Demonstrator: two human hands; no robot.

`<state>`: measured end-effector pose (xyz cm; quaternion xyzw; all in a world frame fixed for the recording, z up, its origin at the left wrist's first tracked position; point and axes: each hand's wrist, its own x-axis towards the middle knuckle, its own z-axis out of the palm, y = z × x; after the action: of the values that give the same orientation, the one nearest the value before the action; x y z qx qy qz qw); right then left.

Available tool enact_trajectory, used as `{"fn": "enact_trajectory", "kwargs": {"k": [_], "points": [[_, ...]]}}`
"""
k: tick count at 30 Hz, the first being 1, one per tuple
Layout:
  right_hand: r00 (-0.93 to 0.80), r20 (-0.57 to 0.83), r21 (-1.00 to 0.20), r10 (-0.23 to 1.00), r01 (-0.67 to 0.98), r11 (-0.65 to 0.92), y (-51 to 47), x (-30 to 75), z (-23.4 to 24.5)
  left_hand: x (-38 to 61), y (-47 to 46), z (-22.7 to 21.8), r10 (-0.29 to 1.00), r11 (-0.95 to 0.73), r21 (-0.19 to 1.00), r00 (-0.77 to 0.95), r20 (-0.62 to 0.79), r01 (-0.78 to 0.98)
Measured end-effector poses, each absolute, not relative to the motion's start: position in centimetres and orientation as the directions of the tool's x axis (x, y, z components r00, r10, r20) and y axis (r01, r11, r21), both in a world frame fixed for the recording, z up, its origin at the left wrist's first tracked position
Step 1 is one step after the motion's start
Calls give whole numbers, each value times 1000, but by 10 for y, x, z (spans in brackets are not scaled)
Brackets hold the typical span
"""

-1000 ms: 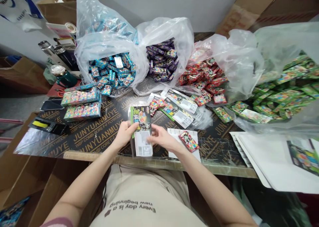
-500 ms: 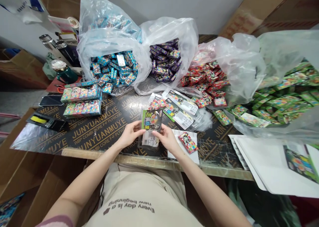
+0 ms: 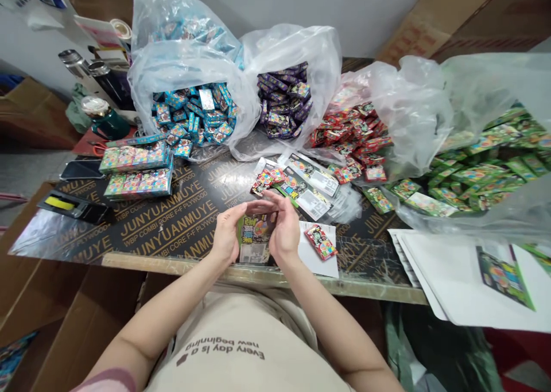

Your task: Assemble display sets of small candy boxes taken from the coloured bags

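Printed pouch: it [image 3: 255,228] is at the lower centre of the frame, between the two hands, close to the front edge of the bench [image 3: 185,222].
Left hand: it [image 3: 228,231] is cupped along the left side of the pouch, with the palm turned inward.
Right hand: it [image 3: 286,231] is curved in the same way on the right side; the fingers of both hands meet over the far end. Whether they truly grip the pouch sides, I cannot tell.
Change of hold: half a second ago, the thumbs lay on the pouch face; now the hands surround it and the face shows between the palms. In my judgement, the pouch is now guided by its sides and its handling is not finished.
Front edge: the wooden strip [image 3: 181,266] runs just below the pouch, so there is little room toward the body.
Right side: the white paper [image 3: 316,263] with one red packet [image 3: 321,241] lies just beside the right hand, so this side looks tight.
Far side: small red packets [image 3: 267,178] and the pouch pile [image 3: 312,202] lie near, beyond the fingers.
Left side: the dark printed board shows between the left hand and the wrapped bundles [image 3: 138,182]; sideways room seems largest here.
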<state>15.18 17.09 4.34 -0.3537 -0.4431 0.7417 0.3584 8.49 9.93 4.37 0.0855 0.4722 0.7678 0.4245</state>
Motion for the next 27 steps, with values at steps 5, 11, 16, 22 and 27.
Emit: {"fn": "enact_trajectory", "kwargs": {"k": [5,11,16,22,27], "points": [[-613,-213,-903,761,-175,-393,186,160,42,63,95,45,692,-136,831,-652,-309,-539],[-644,98,-994,759,-94,49,195,182,38,47,75,64,798,-69,985,-584,151,160],[-688,63,-995,723,14,101,198,189,52,37,75,72,823,67,997,-567,-37,33],[-725,-48,-996,687,83,18,200,186,67,30,82,74,847,93,995,-523,-96,-33],[-775,-48,-996,630,81,24,207,185,67,30,82,77,874,114,993,-475,-101,-2]]}}
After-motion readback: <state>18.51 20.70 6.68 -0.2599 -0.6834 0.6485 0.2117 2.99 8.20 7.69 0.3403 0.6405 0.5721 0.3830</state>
